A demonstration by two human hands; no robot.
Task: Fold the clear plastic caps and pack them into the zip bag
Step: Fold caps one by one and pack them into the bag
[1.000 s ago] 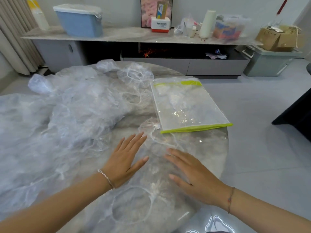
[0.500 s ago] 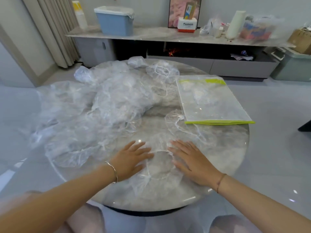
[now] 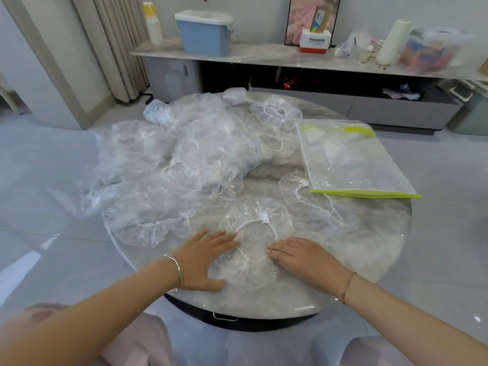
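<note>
Plastic caps (image 3: 200,159): clear, with white gathered rims. Zip bag (image 3: 351,159): clear, with yellow-green strips along its near and far edges. Table (image 3: 369,228): grey marble pattern with pale veining. Bin (image 3: 204,35): blue body, white lid. Box (image 3: 315,42): white top, red base. Bracelet (image 3: 175,270): silver. Curtain (image 3: 118,43): beige. Floor (image 3: 39,180): pale grey. Trousers (image 3: 137,344): pale pink.

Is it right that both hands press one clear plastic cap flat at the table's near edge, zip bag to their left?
No: the head view shows the zip bag to their right. The left hand and right hand do press one clear plastic cap flat at the table's near edge.
</note>
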